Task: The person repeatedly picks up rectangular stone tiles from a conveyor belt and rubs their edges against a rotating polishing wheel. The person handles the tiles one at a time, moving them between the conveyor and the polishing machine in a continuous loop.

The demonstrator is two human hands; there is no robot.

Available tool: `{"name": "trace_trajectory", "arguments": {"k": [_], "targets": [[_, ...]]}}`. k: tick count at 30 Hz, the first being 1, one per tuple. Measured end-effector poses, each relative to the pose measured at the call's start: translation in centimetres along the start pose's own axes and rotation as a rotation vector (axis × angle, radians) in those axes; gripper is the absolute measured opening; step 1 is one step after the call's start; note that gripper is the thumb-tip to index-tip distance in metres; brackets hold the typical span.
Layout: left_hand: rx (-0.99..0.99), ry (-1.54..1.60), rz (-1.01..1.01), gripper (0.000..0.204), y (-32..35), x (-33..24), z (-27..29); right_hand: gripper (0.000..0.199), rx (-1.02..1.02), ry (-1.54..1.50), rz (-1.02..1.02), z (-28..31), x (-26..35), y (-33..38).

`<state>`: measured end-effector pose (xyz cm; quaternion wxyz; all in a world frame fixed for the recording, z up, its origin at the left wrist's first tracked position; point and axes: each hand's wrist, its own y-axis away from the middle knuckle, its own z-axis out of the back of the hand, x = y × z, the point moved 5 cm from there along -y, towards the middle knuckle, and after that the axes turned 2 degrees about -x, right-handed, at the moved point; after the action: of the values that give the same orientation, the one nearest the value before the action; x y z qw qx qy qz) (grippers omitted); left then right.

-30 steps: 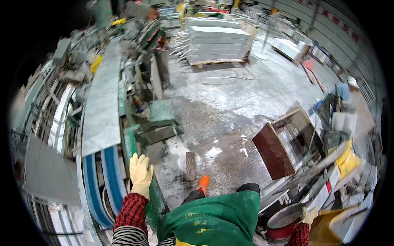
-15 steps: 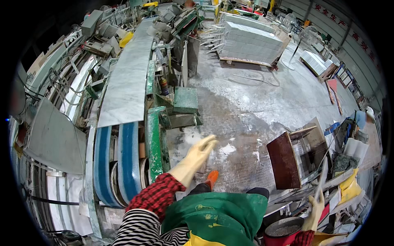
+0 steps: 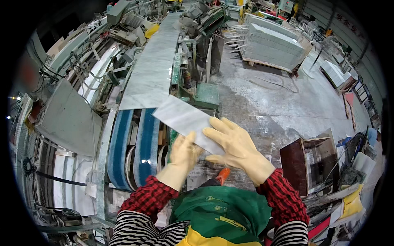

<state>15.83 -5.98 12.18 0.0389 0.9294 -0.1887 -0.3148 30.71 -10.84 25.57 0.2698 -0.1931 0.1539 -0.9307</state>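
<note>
A narrow grey-white marble tile (image 3: 182,117) is held up in front of me, tilted, with its far left corner overlapping the near end of the belt machine. My left hand (image 3: 182,155), in a cream rubber glove, is closed on the tile's lower edge. At its right end, my right hand (image 3: 234,141), gloved alike, grips the tile with fingers laid over the top face. A long marble slab (image 3: 147,67) lies on the machine beyond it. Two blue conveyor belts (image 3: 148,143) show at that slab's near end.
A green metal box (image 3: 207,95) juts from the machine's right side. A brown open-fronted wooden box (image 3: 293,168) stands at right, beside cluttered scraps and a yellow bag (image 3: 352,201). Farther off, stacked pale slabs (image 3: 273,45) sit on a pallet. A hose (image 3: 269,83) lies on the floor.
My right hand has come from the lower right clutter to the middle, bringing the tile, seen edge-on before. My left hand, empty earlier, now holds it too. The view has swung slightly left.
</note>
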Motion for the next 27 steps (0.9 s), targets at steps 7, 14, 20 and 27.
{"name": "trace_trajectory", "arguments": {"k": [7, 14, 20, 27], "targets": [[-0.416, -0.075, -0.269, 0.033, -4.0, -12.0, 15.9, 0.066, -0.032, -0.003, -0.254, -1.9, -5.3, 2.5], [-0.689, -0.061, -0.275, 0.04, -7.8, -15.2, 24.0, 0.06, 0.068, -0.032, -0.582, -3.2, -11.0, 13.0], [-0.832, -1.086, -0.057, 0.034, -9.2, -16.5, 22.6, 0.056, 0.082, -0.155, -0.746, -3.8, -11.1, 15.4], [-0.725, -1.592, -0.026, 0.035, -11.6, -16.9, 23.0, 0.048, 0.02, -0.202, -0.681, -5.6, -10.4, 15.5]]}}
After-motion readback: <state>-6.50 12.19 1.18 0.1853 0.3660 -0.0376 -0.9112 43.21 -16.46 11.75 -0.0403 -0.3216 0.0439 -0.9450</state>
